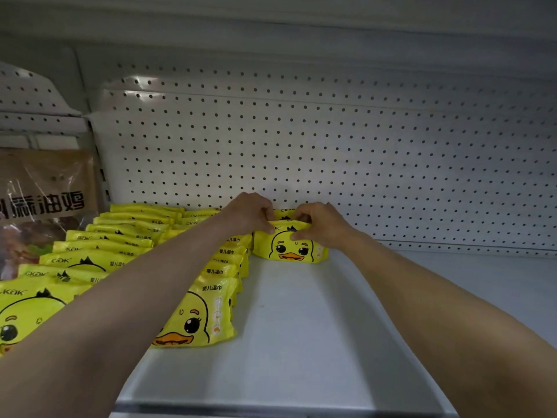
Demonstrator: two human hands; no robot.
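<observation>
A yellow wipes pack with a duck face point(291, 247) stands upright at the back of the white shelf point(301, 327), close to the pegboard wall. My left hand point(250, 212) pinches its top left edge. My right hand point(319, 221) pinches its top right edge, thumb on the front. Another yellow pack point(283, 212) shows just behind it, mostly hidden by my hands.
Two rows of several identical yellow duck packs point(193, 312) stand to the left, from the front edge back to the white pegboard wall point(331, 146). A brown food bag point(45, 194) sits in the neighbouring bay at far left. Bare shelf surface lies to the right.
</observation>
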